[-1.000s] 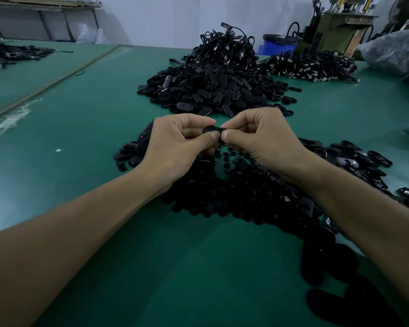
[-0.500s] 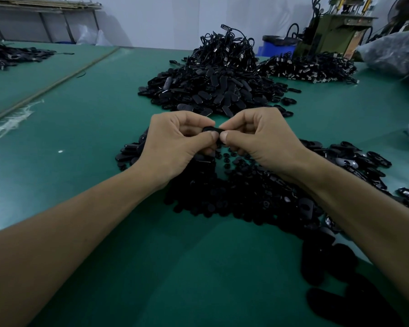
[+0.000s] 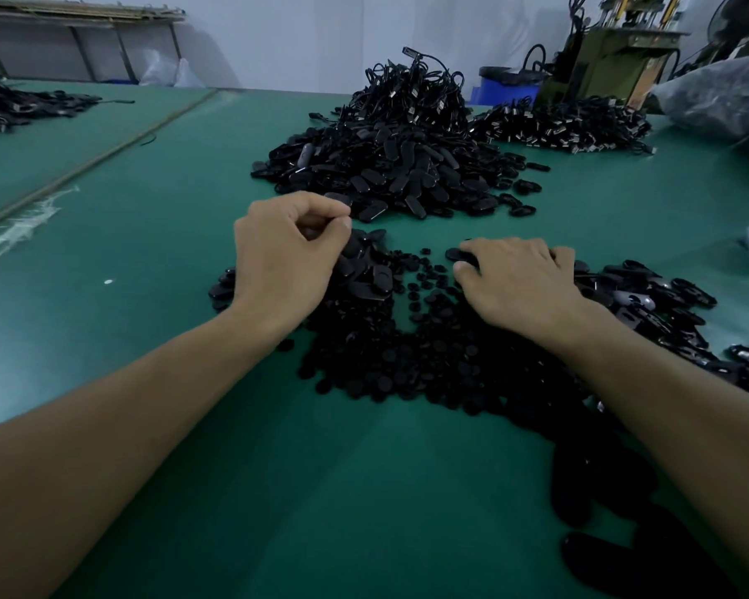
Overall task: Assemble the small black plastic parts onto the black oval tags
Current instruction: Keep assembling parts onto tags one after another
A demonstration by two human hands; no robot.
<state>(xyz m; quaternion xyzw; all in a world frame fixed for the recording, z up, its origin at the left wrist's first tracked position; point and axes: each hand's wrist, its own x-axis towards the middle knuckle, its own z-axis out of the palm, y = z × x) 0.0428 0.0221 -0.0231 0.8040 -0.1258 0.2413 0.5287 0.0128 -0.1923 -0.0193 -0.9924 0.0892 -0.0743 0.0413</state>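
- The step in hand looks like the pick-up for a fresh assembly: the two hands are apart, each low over its own stock on the green table [image 3: 148, 252], and nothing is held between them.
- The right hand [image 3: 519, 283] lies palm down, its fingers [image 3: 489, 248] curved to the table. Thumb and forefinger appear to nip one oval tag [image 3: 452, 254], which sticks out just past the fingertips.
- That oval tag lies flat on the table. Its long axis seems to run across the view, and its free rounded end points toward the left hand; the other end is hidden under the fingers.
- The left hand [image 3: 286, 261] has its fingers [image 3: 321, 209] curled in, with thumb tip meeting forefinger tip. I cannot tell whether they pinch anything.
- Directly under and just beyond the left fingers sits a small pile of tags [image 3: 366, 274], lying at mixed angles.
- The small round parts [image 3: 424, 287] lie loose between the two sets of fingers and thicken into a heap nearer the person.
- The next move likely calls for lifting the tag clear, taking a single round part without dragging its neighbours, and bringing both together with the tag's seat facing the part.
- A large heap of tags [image 3: 385, 175] lies well beyond both hands.
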